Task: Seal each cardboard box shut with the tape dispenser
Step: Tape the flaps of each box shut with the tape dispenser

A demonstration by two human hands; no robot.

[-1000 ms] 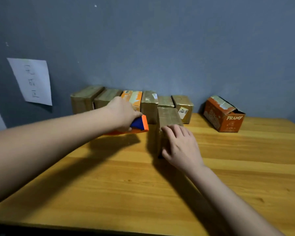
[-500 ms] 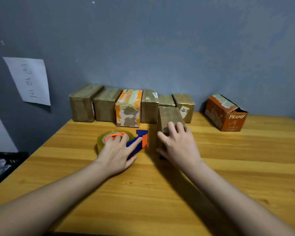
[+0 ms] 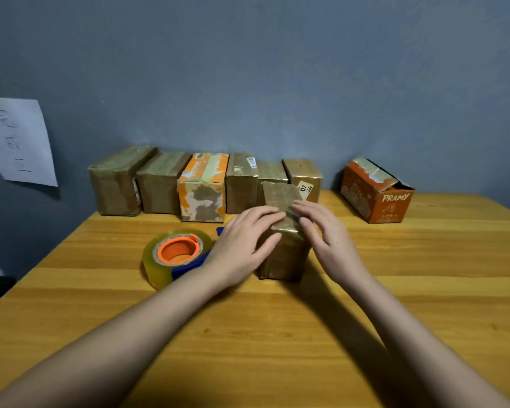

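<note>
While the box (image 3: 280,231) stands on the table (image 3: 277,334) before the row of boxes (image 3: 203,184), I see my left hand (image 3: 242,245) and right hand (image 3: 327,240) pressing its top with nearly straight fingers, gripping nothing. The tape dispenser (image 3: 174,254) lies just left.

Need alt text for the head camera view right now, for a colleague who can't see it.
Both hands, left hand and right hand, press flat on a taped brown box on a wooden table. The tape dispenser lies beside the left hand; six boxes line the wall.
</note>
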